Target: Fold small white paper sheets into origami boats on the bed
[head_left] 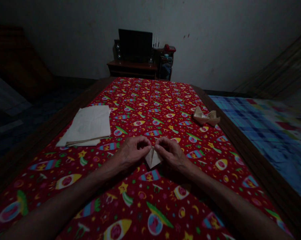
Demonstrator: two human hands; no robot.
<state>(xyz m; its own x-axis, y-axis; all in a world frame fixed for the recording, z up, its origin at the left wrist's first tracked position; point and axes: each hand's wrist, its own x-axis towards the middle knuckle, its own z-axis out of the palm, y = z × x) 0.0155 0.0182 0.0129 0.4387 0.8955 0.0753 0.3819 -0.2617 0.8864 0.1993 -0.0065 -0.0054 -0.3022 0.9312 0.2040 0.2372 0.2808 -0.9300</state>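
Pinching the upper edge of a small folded paper [151,161] between thumb and fingers, at the left grip [132,149] and equally at the right grip [172,152], narrow on both sides and close together. Angled in along the left forearm [72,195] from 8 o'clock and along the right forearm [230,201] from 4 o'clock, with fingers curled and thumbs facing inward. Tipped toward 6 o'clock at the paper's lower point, near the middle of the counter [230,136]; hard to tell whether touching the patterned red cloth [140,196]. At 10 o'clock from there, on a paper stack [90,121], faint marks too dim to read. At 2 o'clock, near the counter's edge, more folded paper [206,117]. At 12 o'clock, beyond the counter, a dark screen [135,45].
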